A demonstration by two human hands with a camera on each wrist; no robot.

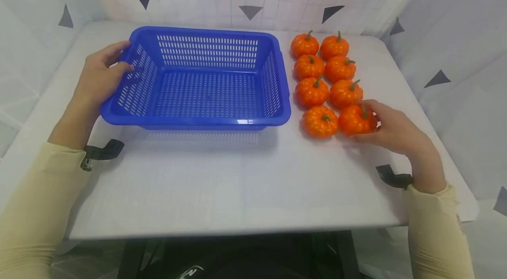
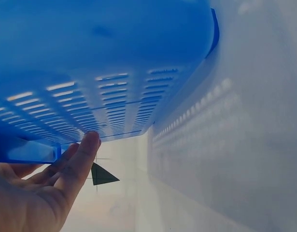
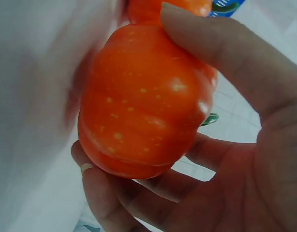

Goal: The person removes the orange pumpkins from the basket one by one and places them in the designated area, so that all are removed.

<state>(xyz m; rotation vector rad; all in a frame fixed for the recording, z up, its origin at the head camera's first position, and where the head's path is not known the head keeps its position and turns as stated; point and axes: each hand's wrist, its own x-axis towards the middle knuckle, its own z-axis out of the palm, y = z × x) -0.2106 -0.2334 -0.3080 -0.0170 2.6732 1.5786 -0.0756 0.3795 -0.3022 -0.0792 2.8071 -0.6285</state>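
A blue plastic basket (image 1: 206,122) with slotted walls stands on the left and middle of the table, with nothing inside it. My left hand (image 1: 101,72) grips its left rim, thumb over the inner side; in the left wrist view the fingers (image 2: 85,154) lie against the outside of the slotted wall. At the right, my right hand (image 1: 396,129) holds a small orange pumpkin (image 1: 354,121) with a green stem, the front one of the right column. The right wrist view has thumb and fingers curled round this pumpkin (image 3: 143,101), close to the tabletop.
Several more orange pumpkins (image 1: 312,93) stand in two columns between the basket and my right hand, close together. The white table (image 1: 222,182) has its front edge near me. White sheets with dark triangles (image 1: 250,11) hang behind and at the sides.
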